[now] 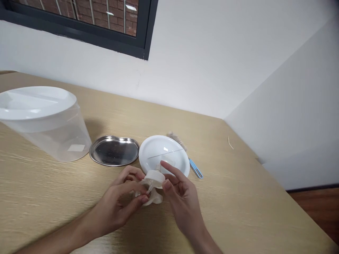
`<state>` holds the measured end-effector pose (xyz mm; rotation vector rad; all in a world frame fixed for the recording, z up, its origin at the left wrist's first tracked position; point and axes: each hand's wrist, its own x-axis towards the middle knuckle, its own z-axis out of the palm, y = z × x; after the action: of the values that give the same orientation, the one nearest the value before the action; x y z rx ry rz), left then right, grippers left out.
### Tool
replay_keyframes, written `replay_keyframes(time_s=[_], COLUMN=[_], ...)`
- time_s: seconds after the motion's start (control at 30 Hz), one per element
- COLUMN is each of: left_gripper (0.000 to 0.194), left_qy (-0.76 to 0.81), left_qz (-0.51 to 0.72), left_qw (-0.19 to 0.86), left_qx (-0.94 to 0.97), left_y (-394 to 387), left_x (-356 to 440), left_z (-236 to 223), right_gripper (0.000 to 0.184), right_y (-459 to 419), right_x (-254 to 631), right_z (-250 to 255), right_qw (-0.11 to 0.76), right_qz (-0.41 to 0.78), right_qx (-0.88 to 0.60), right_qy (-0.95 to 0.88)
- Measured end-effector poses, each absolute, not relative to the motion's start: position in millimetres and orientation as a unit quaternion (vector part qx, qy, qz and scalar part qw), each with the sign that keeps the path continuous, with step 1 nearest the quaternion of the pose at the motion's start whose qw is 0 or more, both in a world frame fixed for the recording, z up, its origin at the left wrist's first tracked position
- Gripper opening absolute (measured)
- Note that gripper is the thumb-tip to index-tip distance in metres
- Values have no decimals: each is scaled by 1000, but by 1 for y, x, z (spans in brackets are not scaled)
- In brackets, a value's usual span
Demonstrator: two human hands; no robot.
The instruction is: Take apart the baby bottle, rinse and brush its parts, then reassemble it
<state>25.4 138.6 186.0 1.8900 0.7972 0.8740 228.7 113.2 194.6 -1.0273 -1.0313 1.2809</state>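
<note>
Spreading under everything, the pale, wood-grained table (pixel 225 197) is meeting a smooth white wall (pixel 190 60) at twelve o'clock. Taking the clear bottle as the dial's centre, the dark-framed window (pixel 143 31) is sitting at eleven, and the translucent plastic tub (pixel 58 137), with its glossy white oval lid (pixel 34 102), is standing at ten.

From eight o'clock the left hand (pixel 122 201) is reaching in, its thumb and fingers pinching the bottle's body. From four, the right hand (pixel 182 197) is curling around the top, thumb pressing the collar, index finger extending beside the teat.

The round, glossy white dish (pixel 144 151) is lying just past twelve; the shiny metal kidney-shaped tray (pixel 113 153) is resting between ten and eleven. At centre, the clear bottle (pixel 151 192), with rounded lobes and a matte white collar (pixel 155 178), is tilting between both hands.

Toward one, a blue-handled bristly brush (pixel 196 168) is lying beside the dish, while a thin straight wire (pixel 159 155) is crossing it. At two, a slim pale stick (pixel 230 143) is lying alone.
</note>
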Motion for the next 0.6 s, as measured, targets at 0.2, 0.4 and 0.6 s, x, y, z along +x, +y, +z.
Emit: replay_keyframes(time_s=[0.2,0.4,0.6], left_gripper=[12,13,13], left_qy=[323,330,336], left_qz=[362,358,355], left_qw=[422,424,426], left_qx=[766,764,761], left_y=[139,139,139], left_x=[27,26,27], left_z=[187,187,187], right_gripper=[48,41,39], right_y=[114,115,115], right_x=[230,227,226], right_z=[191,191,195], right_qw=[564,580,573], right_qz=[570,602,630], right_qx=[-444,-418,-410], right_qy=[-399,-355,-328])
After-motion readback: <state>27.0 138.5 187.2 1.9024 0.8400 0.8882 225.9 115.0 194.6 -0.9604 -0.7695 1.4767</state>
